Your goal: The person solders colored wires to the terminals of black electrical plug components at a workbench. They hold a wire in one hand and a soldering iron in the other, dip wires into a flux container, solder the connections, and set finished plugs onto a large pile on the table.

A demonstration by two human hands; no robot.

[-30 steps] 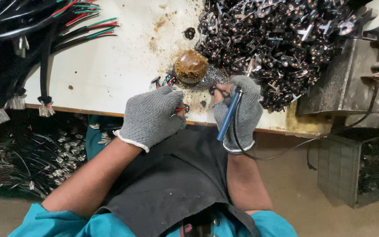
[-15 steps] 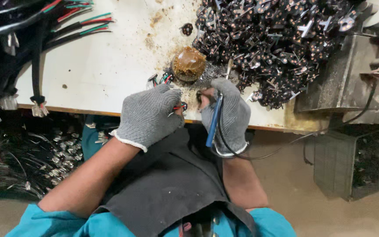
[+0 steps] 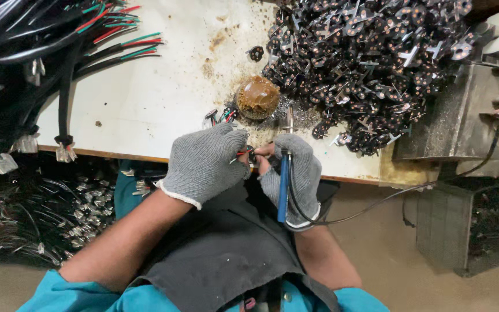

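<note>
Both gloved hands, left (image 3: 203, 163) and right (image 3: 293, 176), curl closed, fingertips meeting.

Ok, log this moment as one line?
left hand: pinching small wired part | right hand: gripping blue-handled iron, tip up | flux tin: just ahead | parts pile: right | table

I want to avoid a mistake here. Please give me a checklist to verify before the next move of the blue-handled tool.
1. Right hand in its grey knitted glove grips the blue-handled soldering tool: ok.
2. Left hand pinches the thin red and black wires at the table edge: ok.
3. Tool tip touches the wire ends: cannot tell, fingers hide it.
4. Round brown-crusted pot stands close ahead: ok.
5. Black tool cord hangs free, off the white tabletop: ok.
6. Heap of small black metal-legged parts crowds the right hand: not ok.
</note>
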